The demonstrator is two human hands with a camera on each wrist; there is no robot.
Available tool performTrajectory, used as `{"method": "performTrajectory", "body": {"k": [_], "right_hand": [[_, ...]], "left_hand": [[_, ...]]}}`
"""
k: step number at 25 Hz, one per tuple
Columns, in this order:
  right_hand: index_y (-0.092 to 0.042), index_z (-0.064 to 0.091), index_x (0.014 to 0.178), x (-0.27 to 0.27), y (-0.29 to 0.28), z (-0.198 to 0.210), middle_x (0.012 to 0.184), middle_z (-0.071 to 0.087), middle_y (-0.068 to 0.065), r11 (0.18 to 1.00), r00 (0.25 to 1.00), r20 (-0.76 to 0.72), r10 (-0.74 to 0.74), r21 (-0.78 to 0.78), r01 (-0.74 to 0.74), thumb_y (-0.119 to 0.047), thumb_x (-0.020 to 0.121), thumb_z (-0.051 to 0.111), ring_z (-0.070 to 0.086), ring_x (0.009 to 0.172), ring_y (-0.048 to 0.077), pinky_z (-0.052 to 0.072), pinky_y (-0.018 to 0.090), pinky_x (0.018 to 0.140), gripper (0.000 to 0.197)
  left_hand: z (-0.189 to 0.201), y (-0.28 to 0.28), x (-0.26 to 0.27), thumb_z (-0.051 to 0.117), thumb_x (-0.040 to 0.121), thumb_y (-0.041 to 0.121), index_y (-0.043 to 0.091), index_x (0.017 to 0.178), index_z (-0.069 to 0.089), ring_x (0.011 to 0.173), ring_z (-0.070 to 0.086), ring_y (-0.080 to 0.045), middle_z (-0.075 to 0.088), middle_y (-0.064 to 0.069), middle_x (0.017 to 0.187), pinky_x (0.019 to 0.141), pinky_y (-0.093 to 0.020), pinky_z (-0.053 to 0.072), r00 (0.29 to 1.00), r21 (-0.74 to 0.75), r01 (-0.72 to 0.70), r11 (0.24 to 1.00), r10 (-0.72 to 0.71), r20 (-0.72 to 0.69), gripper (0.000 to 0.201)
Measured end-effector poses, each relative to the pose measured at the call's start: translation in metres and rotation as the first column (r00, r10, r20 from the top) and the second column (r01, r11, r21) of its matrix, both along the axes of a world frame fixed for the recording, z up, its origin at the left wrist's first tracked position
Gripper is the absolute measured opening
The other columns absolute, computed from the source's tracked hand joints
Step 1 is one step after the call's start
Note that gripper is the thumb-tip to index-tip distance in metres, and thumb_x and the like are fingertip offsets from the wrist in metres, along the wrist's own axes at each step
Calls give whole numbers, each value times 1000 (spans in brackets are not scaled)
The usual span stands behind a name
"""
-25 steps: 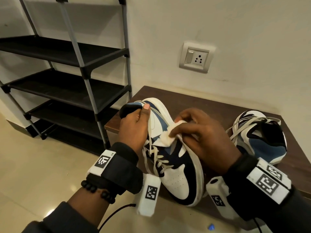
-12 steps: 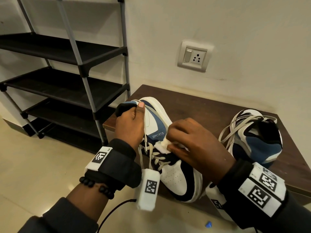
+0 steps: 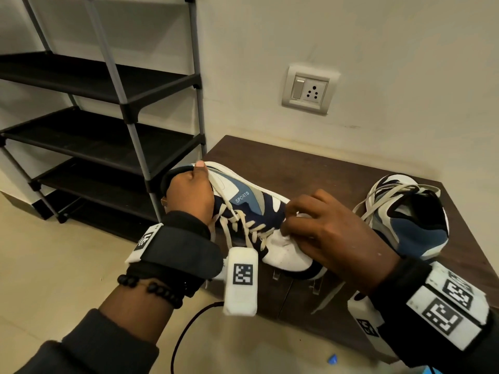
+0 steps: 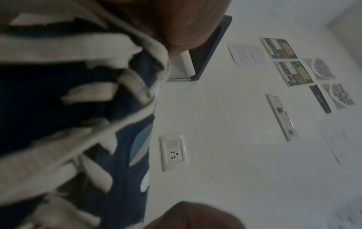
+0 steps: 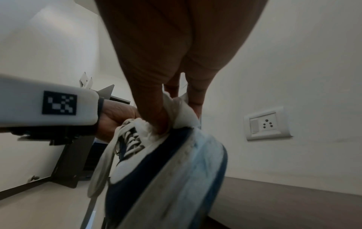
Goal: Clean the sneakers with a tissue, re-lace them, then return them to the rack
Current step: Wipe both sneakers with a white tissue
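Sneaker (image 3: 251, 211): held over the front edge of the dark wooden bench (image 3: 310, 168). Left hand (image 3: 190, 194): fingers curled round its heel collar. Right hand (image 3: 334, 238): fingertips pinching a white tissue (image 5: 183, 111) against its toe. Second sneaker (image 3: 407, 217): on the bench, right. Rack (image 3: 129, 114): left.

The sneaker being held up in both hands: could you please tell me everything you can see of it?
The held sneaker is white, navy and light blue, with "SPORTS" printed on its side and cream laces threaded but loose. The left hand grips its heel collar; the right hand presses a white tissue against its toe end. It is tilted, toe towards the person, above the dark wooden surface.
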State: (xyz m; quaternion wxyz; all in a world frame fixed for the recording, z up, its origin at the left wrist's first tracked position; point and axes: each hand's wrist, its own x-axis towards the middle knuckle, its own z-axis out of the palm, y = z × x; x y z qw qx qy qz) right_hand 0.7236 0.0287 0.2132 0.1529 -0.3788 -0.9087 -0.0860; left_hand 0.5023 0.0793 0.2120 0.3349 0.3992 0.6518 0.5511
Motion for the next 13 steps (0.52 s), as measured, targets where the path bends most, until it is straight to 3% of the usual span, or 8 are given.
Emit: {"method": "performTrajectory", "body": {"k": [2,4,6,8,10,12,13], "right_hand": [[-27,68,93,6,4,-2,105,61,0,999,998,-36,-50,-6,49,-24,77,61,55,91,19,46,24,64,18],[-25,68,94,7,6,-7,104,61,1,992,988,-89,-125,23,127,-21,76,65,55,90,19,40,21,65,18],[-21,67,97,2,2,-15,106,60,5,968,964,-130,-230,70,241,-14,73,74,54,92,23,43,23,63,26],[-16,65,103,-5,-4,-19,110,59,11,942,940,-150,-307,91,323,-13,68,79,55,98,29,51,32,64,38],[-13,64,109,-6,-5,-19,114,58,14,924,921,-180,-344,107,366,-17,66,80,54,103,32,53,38,68,46],[-10,64,114,-3,2,-17,116,57,16,906,900,-217,-379,110,408,-14,66,82,54,105,33,52,39,73,52],[-10,64,116,-2,8,-18,116,58,16,897,889,-229,-397,109,429,-11,67,81,54,106,33,52,39,75,52]], "left_hand": [[0,4,-1,44,87,49,-8,99,60,103,58,-50,62,-33,107,93,-59,47,1000,21,-21,1000,21,17,61],[-3,8,-1,44,75,55,-8,102,59,107,57,-49,61,-32,111,94,-60,46,994,11,-31,999,29,105,70],[-5,12,-2,46,71,54,-4,107,60,107,58,-46,63,-28,113,96,-58,46,975,-29,-44,999,49,215,69],[4,10,-2,51,80,48,6,110,62,98,66,-33,68,-16,109,91,-48,51,911,-88,-57,994,88,402,53],[12,10,-2,42,97,35,8,120,56,104,64,-25,64,-9,119,91,-41,49,810,-128,3,992,73,582,38],[15,8,-6,34,102,27,5,133,47,120,55,-29,57,-14,132,97,-39,43,772,-120,84,989,12,635,40],[16,6,-6,37,102,27,3,132,48,116,59,-31,60,-16,128,94,-36,45,806,-99,113,989,-33,591,40]]}}
